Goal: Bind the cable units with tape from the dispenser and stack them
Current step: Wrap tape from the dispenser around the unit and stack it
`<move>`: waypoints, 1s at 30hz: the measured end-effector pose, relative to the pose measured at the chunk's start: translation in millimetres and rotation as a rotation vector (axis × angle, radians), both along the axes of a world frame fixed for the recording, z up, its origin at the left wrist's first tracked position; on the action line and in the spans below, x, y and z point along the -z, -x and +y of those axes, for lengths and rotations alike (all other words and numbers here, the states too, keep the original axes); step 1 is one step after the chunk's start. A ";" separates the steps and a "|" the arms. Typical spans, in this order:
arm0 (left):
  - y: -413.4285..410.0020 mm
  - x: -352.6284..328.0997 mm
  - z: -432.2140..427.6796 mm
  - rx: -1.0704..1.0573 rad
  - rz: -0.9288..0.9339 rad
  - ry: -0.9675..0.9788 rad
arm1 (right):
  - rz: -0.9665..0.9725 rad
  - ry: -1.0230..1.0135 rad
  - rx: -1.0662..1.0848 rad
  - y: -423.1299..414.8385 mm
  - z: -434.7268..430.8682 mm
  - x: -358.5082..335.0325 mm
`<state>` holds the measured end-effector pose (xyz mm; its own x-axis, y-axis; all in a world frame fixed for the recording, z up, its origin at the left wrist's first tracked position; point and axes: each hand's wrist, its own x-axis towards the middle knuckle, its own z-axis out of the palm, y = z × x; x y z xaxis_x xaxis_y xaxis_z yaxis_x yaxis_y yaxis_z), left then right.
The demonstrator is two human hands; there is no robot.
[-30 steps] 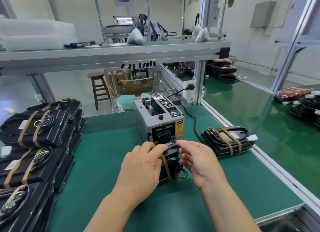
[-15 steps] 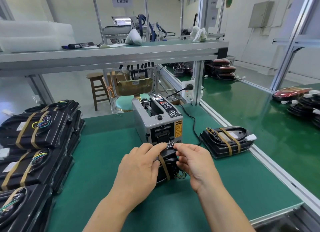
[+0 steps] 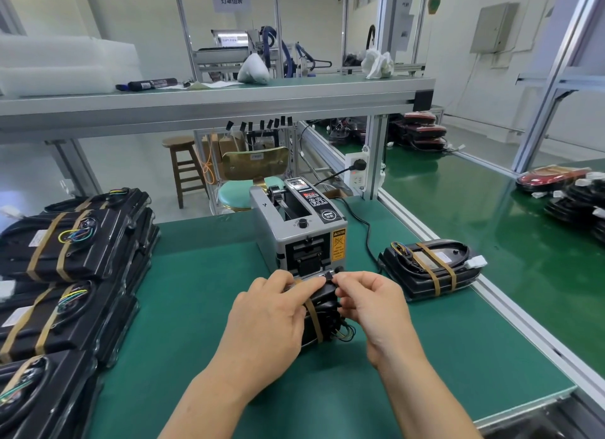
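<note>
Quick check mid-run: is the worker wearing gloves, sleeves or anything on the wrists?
No. The left hand and right hand are bare, with no gloves or finger cots. Both forearms are uncovered down to the frame edge; no sleeve, watch, wrist strap or ring shows.

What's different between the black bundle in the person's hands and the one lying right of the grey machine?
The held unit shows one tan tape band; the right-side unit has two. The held unit is gripped by the left hand and right hand before the dispenser; the right-side unit lies flat on the mat, untouched. Both are black with coloured wires.
</note>
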<state>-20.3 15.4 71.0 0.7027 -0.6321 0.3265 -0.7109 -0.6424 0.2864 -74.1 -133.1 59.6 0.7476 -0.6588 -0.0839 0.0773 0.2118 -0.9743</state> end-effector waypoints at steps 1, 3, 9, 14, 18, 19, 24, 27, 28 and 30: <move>-0.3 0.3 0.2 0.003 -0.001 0.002 | 0.020 0.090 0.038 -0.2 -2.3 2.7; -0.1 0.7 1.0 0.011 0.008 0.017 | 0.052 0.248 0.126 0.3 -9.2 6.9; 0.5 0.8 1.3 0.022 -0.007 0.008 | -0.013 0.361 0.076 -5.4 -10.3 11.6; 1.5 -1.1 4.6 0.026 0.037 0.044 | 0.114 0.448 -0.025 -17.4 -1.0 15.8; 2.7 -0.9 9.0 0.007 0.058 0.121 | 0.092 0.381 0.016 -21.9 -0.5 17.1; 2.8 -0.5 9.2 0.006 0.056 0.134 | 0.087 0.376 0.021 -23.0 -0.6 16.7; 2.8 7.0 16.2 -0.077 0.076 0.198 | 0.096 0.429 0.033 -21.4 -3.6 19.5; 0.6 12.8 24.8 -0.151 0.197 0.248 | 0.044 0.287 -0.134 -14.4 -7.6 27.2; -1.8 15.3 27.2 -0.170 0.230 0.272 | 0.030 0.238 -0.230 -10.8 -7.5 32.0; -7.3 19.6 31.0 -0.204 0.287 0.324 | 0.045 0.217 -0.402 -3.3 -7.8 44.7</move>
